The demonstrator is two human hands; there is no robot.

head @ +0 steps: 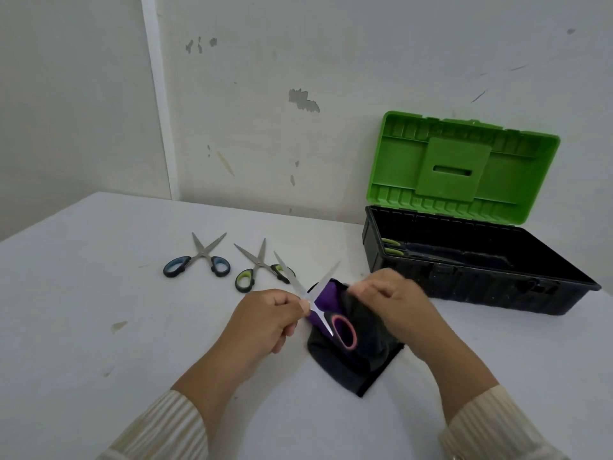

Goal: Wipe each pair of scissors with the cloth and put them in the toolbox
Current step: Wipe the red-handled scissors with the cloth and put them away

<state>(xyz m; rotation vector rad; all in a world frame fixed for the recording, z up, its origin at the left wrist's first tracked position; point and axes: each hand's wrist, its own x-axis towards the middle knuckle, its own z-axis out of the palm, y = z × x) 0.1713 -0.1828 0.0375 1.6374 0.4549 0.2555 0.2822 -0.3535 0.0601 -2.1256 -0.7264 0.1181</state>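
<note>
You're wiping the pink-handled scissors (296, 283) above the counter (99, 293): your left hand (265, 320) fingers (292, 302) are pinching the pivot, and your right hand (394, 300) is gripping the cloth (345, 370) beside one blade. Next is likely carrying them into the open toolbox (464, 280).

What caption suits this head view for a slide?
Left hand holds open pink-handled scissors over the dark cloth gripped by right hand; blue-handled scissors and green-handled scissors wait near open toolbox.

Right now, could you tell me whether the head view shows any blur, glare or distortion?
Head view: light soft and even, shadows faint, no strong glare; the pink-handled scissors pinched in the left hand show motion-smeared, pale blades; the right hand gripping the cloth is slightly soft; the wide-angle lens skews the toolbox.
</note>
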